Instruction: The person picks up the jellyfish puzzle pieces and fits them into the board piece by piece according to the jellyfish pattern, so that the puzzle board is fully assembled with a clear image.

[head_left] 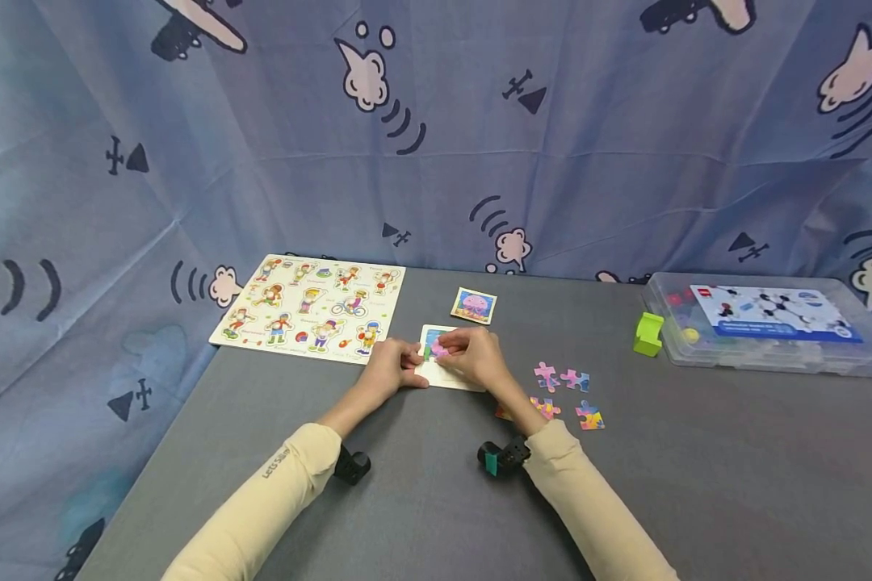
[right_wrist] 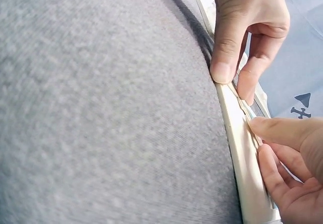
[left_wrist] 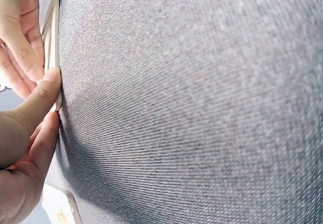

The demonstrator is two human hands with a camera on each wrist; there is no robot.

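Observation:
A small pale puzzle board (head_left: 446, 378) lies on the table with part of a colourful picture in it. My left hand (head_left: 390, 365) grips the board's left edge; in the left wrist view its thumb (left_wrist: 46, 85) rests on the rim. Over the board, my right hand (head_left: 477, 355) pinches a pink jigsaw piece (head_left: 437, 349) against the picture. The fingers partly cover that piece. Right of the right forearm lie several loose jigsaw pieces (head_left: 547, 377), some partly hidden by the arm. Behind the board is a small square picture card (head_left: 473, 306).
At the back left lies a large board with cartoon figures (head_left: 308, 303). To the right stand a clear plastic case (head_left: 777, 355) with a blue-and-white sheet and, beside it, a lime-green block (head_left: 648, 334). A blue patterned curtain (head_left: 436, 161) hangs behind the grey table (head_left: 698, 484).

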